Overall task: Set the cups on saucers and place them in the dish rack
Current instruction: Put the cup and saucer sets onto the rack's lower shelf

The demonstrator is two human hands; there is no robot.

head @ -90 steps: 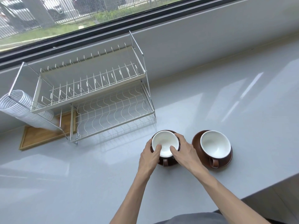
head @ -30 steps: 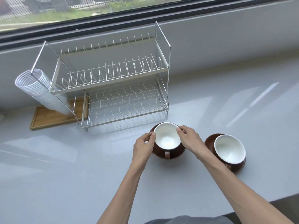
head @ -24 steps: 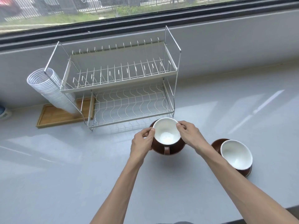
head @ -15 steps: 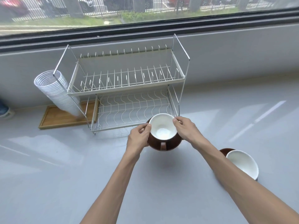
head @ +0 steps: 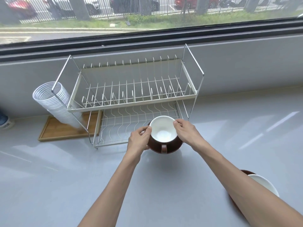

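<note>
Cup on saucer — between 2 hands

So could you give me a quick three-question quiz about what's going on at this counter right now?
1. True or false: both tiers of the dish rack are empty of dishes.
2. What are the left hand and right hand holding? A) a glass B) the cup on its saucer C) a plate
3. Fill in: the second cup sits at the picture's lower ____.

Key: 1 true; 2 B; 3 right.
</note>
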